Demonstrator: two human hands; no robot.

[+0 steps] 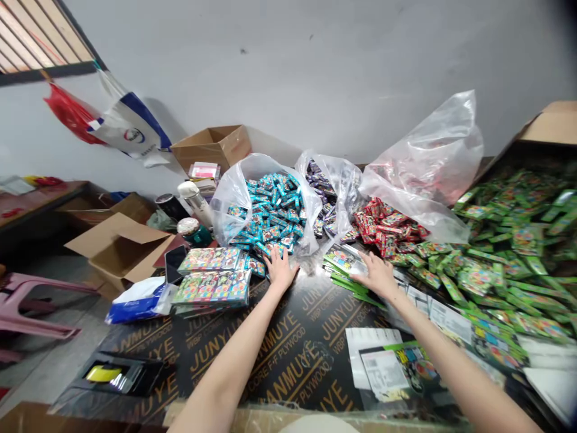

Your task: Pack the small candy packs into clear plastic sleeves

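My left hand (280, 272) reaches to the front of a heap of small blue packets (273, 210) spilling from a clear plastic bag (232, 189). Its fingers are spread, with the tips on the nearest blue packets. My right hand (378, 273) lies with fingers apart at the right edge of a stack of flat green-edged cartons (343, 258); whether it grips any cannot be seen. Left of my left hand are clear-wrapped blocks of colourful small boxes (211, 285). Small red packets (385, 225) lie beyond my right hand, and dark purple packets (322, 186) between the blue and red heaps.
Green packets (491, 276) spread from a tipped carton at the right. Flat printed cartons (383, 370) lie near the front edge. A tape dispenser (119, 376), a blue-white packet (139, 299), a flask (195, 201), a lidded jar (193, 231) and an open cardboard box (121, 249) are leftward.
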